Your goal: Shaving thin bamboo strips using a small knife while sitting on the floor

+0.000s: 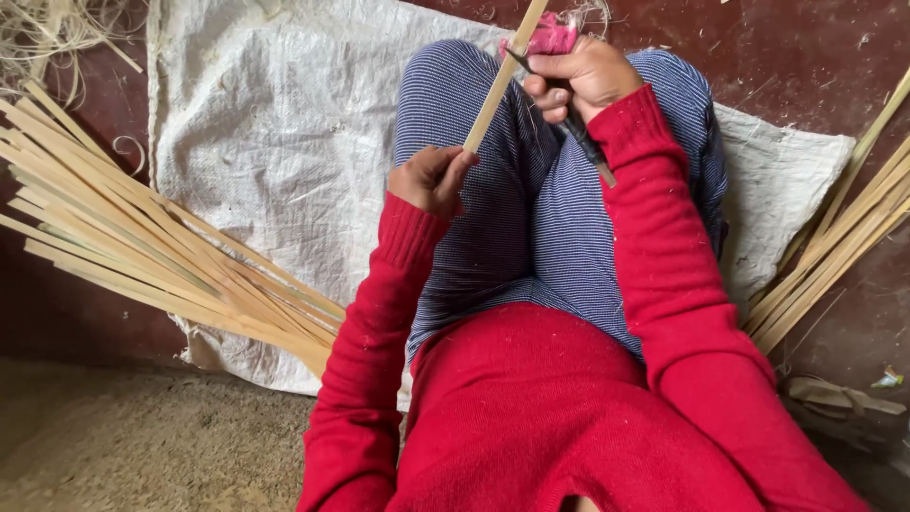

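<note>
a white woven sack (284, 142) covers the dark floor (834, 38), and on it a person in a red sweater (531, 408) and blue striped trousers (531, 218) sits working bamboo. a fan of pale split strips (142, 246) lies to the person's left, partly on the sack, and a smaller bundle (834, 256) lies well apart on the right. thin shavings (47, 28) curl in the far left corner. one strip (498, 81) runs up from the lap and out of the top of the frame. the left hand (431, 178) is clenched around its lower end, just above the left thigh. the right hand (583, 76) is closed on a dark-handled knife (583, 133) held against the strip higher up, with a bit of pink cloth (550, 36) bunched at the fingers. the blade's edge is hidden behind the hand. judging by the pose, the work goes best with the low hand keeping the strip taut and steady, the blade laid shallow along the grain and pushed away from the body, so it peels evenly instead of biting in. the pink cloth looks meant to guard the fingers, and keeping it between skin and strip seems wise. the legs sit close beneath the blade, so short, controlled strokes look safest.
</note>
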